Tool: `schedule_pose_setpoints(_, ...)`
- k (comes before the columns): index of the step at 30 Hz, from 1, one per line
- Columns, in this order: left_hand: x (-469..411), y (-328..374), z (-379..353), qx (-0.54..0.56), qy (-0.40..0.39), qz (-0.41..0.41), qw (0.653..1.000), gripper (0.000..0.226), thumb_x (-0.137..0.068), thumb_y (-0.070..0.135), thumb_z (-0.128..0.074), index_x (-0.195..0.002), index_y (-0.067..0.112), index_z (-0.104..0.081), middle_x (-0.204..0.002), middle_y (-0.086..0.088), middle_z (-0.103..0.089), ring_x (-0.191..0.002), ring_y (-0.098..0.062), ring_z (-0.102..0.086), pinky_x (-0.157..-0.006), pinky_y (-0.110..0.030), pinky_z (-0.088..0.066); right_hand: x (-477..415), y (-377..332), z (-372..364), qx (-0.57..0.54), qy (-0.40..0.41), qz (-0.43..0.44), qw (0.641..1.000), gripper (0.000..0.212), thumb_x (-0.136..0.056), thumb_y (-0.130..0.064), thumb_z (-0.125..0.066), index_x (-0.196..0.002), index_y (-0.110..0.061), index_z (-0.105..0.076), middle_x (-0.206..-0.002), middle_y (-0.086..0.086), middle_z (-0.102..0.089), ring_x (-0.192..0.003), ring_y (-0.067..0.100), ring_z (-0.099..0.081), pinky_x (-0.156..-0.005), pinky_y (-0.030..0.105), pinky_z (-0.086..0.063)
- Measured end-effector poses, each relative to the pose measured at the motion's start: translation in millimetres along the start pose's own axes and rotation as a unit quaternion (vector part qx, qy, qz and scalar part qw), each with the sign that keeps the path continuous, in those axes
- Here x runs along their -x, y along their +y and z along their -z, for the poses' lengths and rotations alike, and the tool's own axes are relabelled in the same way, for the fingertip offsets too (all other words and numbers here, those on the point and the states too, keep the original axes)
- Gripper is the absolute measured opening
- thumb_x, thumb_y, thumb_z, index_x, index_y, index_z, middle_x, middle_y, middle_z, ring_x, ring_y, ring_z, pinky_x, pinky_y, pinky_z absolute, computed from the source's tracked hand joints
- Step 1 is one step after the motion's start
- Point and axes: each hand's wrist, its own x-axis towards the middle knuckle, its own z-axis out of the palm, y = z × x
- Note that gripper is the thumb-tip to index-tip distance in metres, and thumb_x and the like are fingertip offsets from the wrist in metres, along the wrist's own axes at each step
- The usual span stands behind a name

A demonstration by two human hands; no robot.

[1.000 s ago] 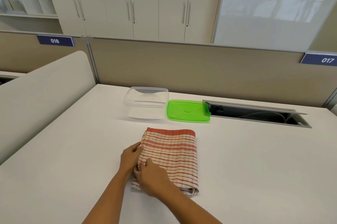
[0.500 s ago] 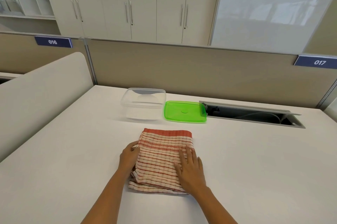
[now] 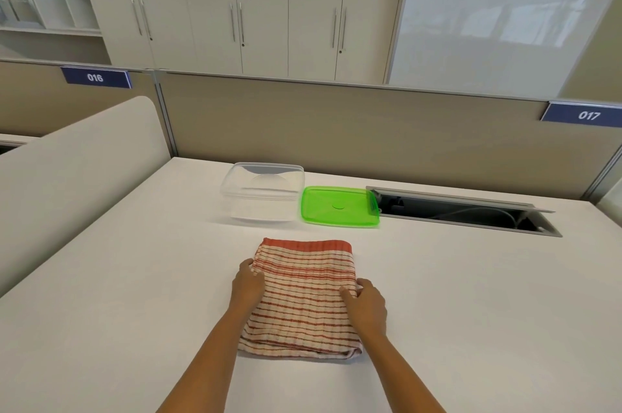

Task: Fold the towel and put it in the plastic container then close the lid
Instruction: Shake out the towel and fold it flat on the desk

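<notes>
A red-and-white striped towel (image 3: 303, 298) lies folded into a rough square on the white desk. My left hand (image 3: 247, 284) grips its left edge, fingers curled on the cloth. My right hand (image 3: 365, 306) grips its right edge, thumb on top. Behind the towel stands a clear plastic container (image 3: 262, 192), open and with nothing in it. Its green lid (image 3: 340, 207) lies flat on the desk just to the container's right, touching or nearly touching it.
An open cable hatch (image 3: 464, 214) is cut into the desk right of the lid. A beige partition (image 3: 336, 123) runs along the back. A rounded divider panel (image 3: 74, 170) borders the desk on the left.
My right hand slid from the towel's left side across its top to the right edge and now grips it. The left hand stayed on the left edge.
</notes>
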Motion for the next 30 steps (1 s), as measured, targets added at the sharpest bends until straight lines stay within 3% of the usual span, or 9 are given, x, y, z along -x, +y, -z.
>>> schedule_pose_setpoints(6,2,-4,2,-0.039,0.055,-0.032,0.997,0.037,-0.097,0.023,-0.043,-0.132,0.011,-0.047,-0.133,-0.014,-0.056,-0.117,-0.032,-0.057,-0.097,-0.042,-0.048,1,4,0,0.031,0.024,0.032,0.999,0.038,-0.094,-0.036,-0.046,-0.129,-0.02,-0.048,-0.129,0.002,-0.057,-0.113,0.019,-0.058,-0.095,0.034,-0.048)
schedule_pose_setpoints(9,4,-3,8,-0.119,0.068,-0.025,0.99,0.033,-0.094,0.027,-0.047,-0.115,0.004,-0.06,-0.116,-0.014,-0.066,-0.097,-0.026,-0.063,-0.086,-0.033,-0.051,2,6,-1,0.092,0.029,0.081,0.992,0.043,-0.093,-0.039,-0.045,-0.133,-0.022,-0.041,-0.134,0.0,-0.048,-0.12,0.016,-0.05,-0.098,0.031,-0.045)
schedule_pose_setpoints(12,4,-3,15,-0.166,0.016,0.001,0.986,0.033,-0.093,0.031,-0.05,-0.098,0.002,-0.065,-0.102,-0.013,-0.07,-0.079,-0.019,-0.061,-0.078,-0.029,-0.05,1,10,-1,0.101,0.017,0.093,0.99,0.048,-0.092,-0.039,-0.048,-0.136,-0.022,-0.038,-0.137,0.002,-0.046,-0.123,0.017,-0.046,-0.101,0.032,-0.043)
schedule_pose_setpoints(15,1,2,22,-0.087,-0.021,0.057,0.994,0.036,-0.091,0.03,-0.053,-0.109,0.0,-0.061,-0.108,-0.015,-0.067,-0.095,-0.028,-0.065,-0.086,-0.035,-0.052,-1,13,0,0.081,0.008,0.092,0.992,0.047,-0.092,-0.036,-0.05,-0.135,-0.021,-0.039,-0.137,0.004,-0.046,-0.123,0.019,-0.047,-0.101,0.033,-0.043)
schedule_pose_setpoints(20,5,18,34,0.064,-0.092,0.125,0.986,0.034,-0.09,0.031,-0.053,-0.111,0.004,-0.054,-0.112,-0.015,-0.064,-0.1,-0.029,-0.06,-0.082,-0.038,-0.049,-2,16,1,0.055,0.011,0.087,0.995,0.044,-0.093,-0.032,-0.049,-0.134,-0.019,-0.042,-0.137,0.006,-0.046,-0.122,0.021,-0.048,-0.101,0.034,-0.043)
schedule_pose_setpoints(23,7,17,34,0.023,-0.095,0.128,0.987,0.036,-0.092,0.031,-0.049,-0.117,0.004,-0.052,-0.112,-0.013,-0.062,-0.105,-0.029,-0.058,-0.084,-0.038,-0.048,0,18,3,0.07,0.016,0.089,0.993,0.045,-0.093,-0.032,-0.048,-0.136,-0.02,-0.04,-0.139,0.006,-0.044,-0.125,0.021,-0.045,-0.102,0.034,-0.042)
schedule_pose_setpoints(25,7,13,33,-0.101,-0.06,0.1,0.988,0.038,-0.094,0.032,-0.047,-0.118,0.002,-0.051,-0.114,-0.012,-0.058,-0.112,-0.03,-0.056,-0.088,-0.037,-0.046,5,15,5,0.104,0.029,0.113,0.988,0.046,-0.093,-0.033,-0.048,-0.136,-0.022,-0.039,-0.14,0.004,-0.043,-0.126,0.02,-0.042,-0.103,0.033,-0.041)
schedule_pose_setpoints(28,4,3,29,-0.163,-0.052,0.075,0.982,0.045,-0.092,0.036,-0.051,-0.121,0.002,-0.053,-0.124,-0.014,-0.06,-0.114,-0.029,-0.057,-0.093,-0.036,-0.046,20,6,10,0.131,0.032,0.2,0.971,0.046,-0.09,-0.04,-0.051,-0.133,-0.027,-0.043,-0.139,-0.003,-0.042,-0.126,0.015,-0.041,-0.104,0.029,-0.039)
schedule_pose_setpoints(30,3,0,28,-0.151,-0.054,0.07,0.985,0.043,-0.091,0.035,-0.054,-0.117,0.001,-0.056,-0.12,-0.015,-0.063,-0.108,-0.029,-0.062,-0.09,-0.035,-0.05,32,0,12,0.129,-0.033,0.291,0.947,0.044,-0.088,-0.044,-0.054,-0.129,-0.029,-0.047,-0.137,-0.008,-0.043,-0.125,0.011,-0.041,-0.105,0.023,-0.037)
